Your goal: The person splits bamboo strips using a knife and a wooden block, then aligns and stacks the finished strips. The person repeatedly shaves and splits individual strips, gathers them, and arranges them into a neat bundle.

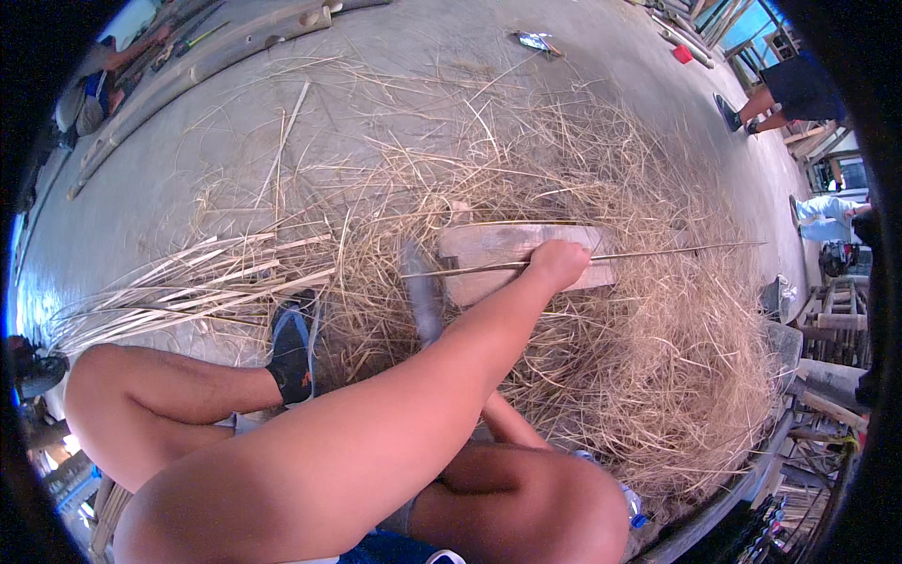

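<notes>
My left hand [562,263] reaches across to the right, its fingers closed round a thin bamboo strip [676,251]. The strip runs left and right over a wooden block [526,242], and my fist rests above the block's right part. At the block's left end stands a motion-blurred knife blade [423,296], close to the strip's left end. Its lower end disappears behind my left forearm. My right forearm [512,425] shows under the left arm and points toward that blade; the right hand itself is hidden, so its grip cannot be seen.
Bamboo shavings [658,376] lie heaped round the block. A bundle of split strips [216,282] lies left, beside my shoe [294,348]. Long bamboo poles [207,70] lie at the far left. A plastic bottle [634,508] is by my right knee. Other people [799,89] are at both sides.
</notes>
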`<action>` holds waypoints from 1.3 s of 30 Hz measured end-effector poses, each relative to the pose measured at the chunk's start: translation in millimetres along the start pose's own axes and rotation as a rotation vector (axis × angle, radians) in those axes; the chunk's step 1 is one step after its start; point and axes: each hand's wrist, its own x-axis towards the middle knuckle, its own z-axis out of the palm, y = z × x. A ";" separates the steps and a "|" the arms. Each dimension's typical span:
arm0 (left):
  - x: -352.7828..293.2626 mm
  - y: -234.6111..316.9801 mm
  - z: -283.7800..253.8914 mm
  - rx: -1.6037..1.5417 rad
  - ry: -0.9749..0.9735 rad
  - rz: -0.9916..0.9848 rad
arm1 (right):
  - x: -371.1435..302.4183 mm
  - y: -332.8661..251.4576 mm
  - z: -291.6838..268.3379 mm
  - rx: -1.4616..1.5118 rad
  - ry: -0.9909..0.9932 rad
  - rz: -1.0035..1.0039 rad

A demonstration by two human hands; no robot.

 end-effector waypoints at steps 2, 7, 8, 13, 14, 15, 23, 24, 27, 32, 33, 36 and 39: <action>1.3 -0.4 2.5 -0.039 0.025 0.012 | 0.3 -2.3 -7.3 -0.048 -0.004 -0.037; 7.2 -1.8 6.0 -0.034 -0.074 -0.033 | 5.6 -4.6 -39.2 -0.023 0.392 0.050; 7.6 -2.1 6.4 -0.036 -0.099 -0.036 | 5.9 -2.9 -41.3 -0.010 0.456 0.052; 7.9 -1.4 2.5 -0.014 -0.104 -0.033 | -2.6 7.9 -28.9 -0.164 0.255 -0.054; 8.1 -1.4 0.8 0.001 -0.123 -0.027 | -4.8 9.7 -24.9 -0.173 0.220 -0.066; 8.8 -1.6 -1.4 -0.007 -0.123 -0.020 | -6.3 10.8 -22.3 -0.184 0.183 -0.078; 16.7 -8.3 -18.2 -0.076 -0.245 -0.044 | 7.5 -8.6 -31.2 0.033 0.360 -0.059; 17.4 -8.1 -18.6 -0.086 -0.253 -0.068 | 7.9 -11.5 -28.9 0.027 0.296 -0.056; 18.1 -6.8 -18.7 -0.100 -0.266 -0.097 | 3.6 -17.4 -17.0 0.014 0.129 -0.063; 15.3 -10.7 -22.1 -0.111 -0.250 -0.036 | -1.1 -19.7 -13.8 0.025 -0.005 -0.017; 14.2 -12.0 -22.8 -0.106 -0.218 -0.028 | 0.3 -19.7 -16.9 0.069 0.119 0.042; 12.2 -14.2 -22.5 -0.111 -0.170 -0.005 | 6.4 -18.7 -23.5 0.188 0.229 0.044; 13.2 -14.6 -17.8 -0.122 -0.168 0.000 | 9.7 -17.1 -21.0 0.037 0.141 0.019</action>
